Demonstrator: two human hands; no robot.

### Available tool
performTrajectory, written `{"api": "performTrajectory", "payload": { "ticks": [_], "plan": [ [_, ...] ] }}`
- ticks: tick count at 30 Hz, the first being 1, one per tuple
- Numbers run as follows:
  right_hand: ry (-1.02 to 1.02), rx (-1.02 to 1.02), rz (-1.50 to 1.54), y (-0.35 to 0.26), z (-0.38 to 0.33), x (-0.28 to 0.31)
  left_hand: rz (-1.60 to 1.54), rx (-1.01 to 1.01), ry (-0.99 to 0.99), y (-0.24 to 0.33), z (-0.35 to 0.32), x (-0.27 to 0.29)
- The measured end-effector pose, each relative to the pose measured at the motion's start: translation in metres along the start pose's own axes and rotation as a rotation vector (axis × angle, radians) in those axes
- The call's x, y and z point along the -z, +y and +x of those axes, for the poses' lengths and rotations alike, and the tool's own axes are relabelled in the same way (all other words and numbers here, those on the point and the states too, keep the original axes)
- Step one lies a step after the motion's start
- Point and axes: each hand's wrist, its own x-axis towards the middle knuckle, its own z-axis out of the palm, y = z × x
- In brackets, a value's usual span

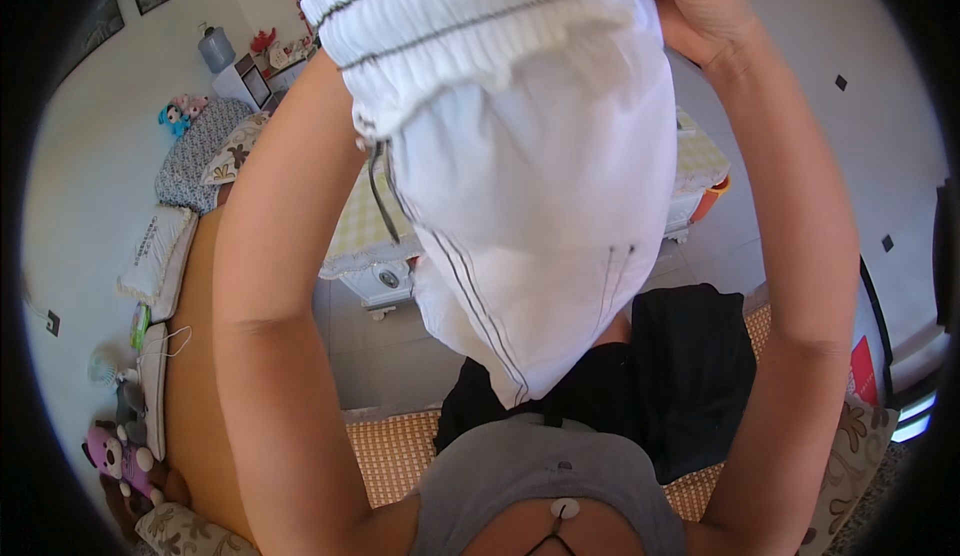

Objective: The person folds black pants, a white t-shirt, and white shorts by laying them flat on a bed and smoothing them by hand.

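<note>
White pants [540,176] with a gathered elastic waistband and dark stitching hang in front of me, waistband up. A dark drawstring [382,191] dangles from the waistband's left side. At the upper right, my right hand [690,6] is closed on the waistband's edge, its fingers partly behind the cloth. My left forearm [330,106] rises to the other end of the waistband. The cloth covers my left hand, so its fingers are hidden. Below the pants, a folded black garment [692,376] lies by my lap.
A low white table [375,281] with a checked cloth stands behind the pants. I sit on a woven mat [395,456]. Along the left run a tan seat [195,356], cushions [160,256] and a purple plush toy [120,456]. A patterned cushion [850,456] is at the right.
</note>
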Motion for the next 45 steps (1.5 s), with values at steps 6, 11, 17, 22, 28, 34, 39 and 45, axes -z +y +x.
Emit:
{"api": "performTrajectory", "payload": {
  "ticks": [6, 11, 17, 22, 28, 34, 39, 45],
  "plan": [
    [0.453, 0.172, -0.348, -0.011, 0.005, -0.011, 0.289, 0.051, 0.082, -0.033, -0.057, -0.002],
    [0.578, 0.418, -0.389, -0.028, 0.004, 0.005, 0.487, 0.488, -0.327, -0.078, -0.156, -0.005],
    [0.966, 0.238, -0.589, -0.034, -0.012, -0.031, -0.031, 0.931, -0.568, -0.155, -0.213, -0.05],
    [0.888, 0.273, -0.717, -0.042, -0.021, -0.015, -0.64, 0.619, -0.324, -0.146, -0.18, -0.096],
    [0.991, 0.154, -0.289, -0.106, -0.008, 0.095, -1.133, 0.542, 0.386, -0.137, -0.124, -0.068],
    [0.861, 0.24, -0.524, -0.059, -0.034, 0.035, -0.728, 0.481, 0.632, -0.125, -0.118, 0.003],
    [0.827, 0.149, -0.413, -0.062, -0.048, 0.044, -0.159, 0.388, 0.521, -0.109, -0.131, 0.029],
    [0.827, 0.221, -0.341, -0.046, -0.057, 0.058, -0.199, 0.156, 0.562, -0.114, -0.142, 0.036]
  ]
}}
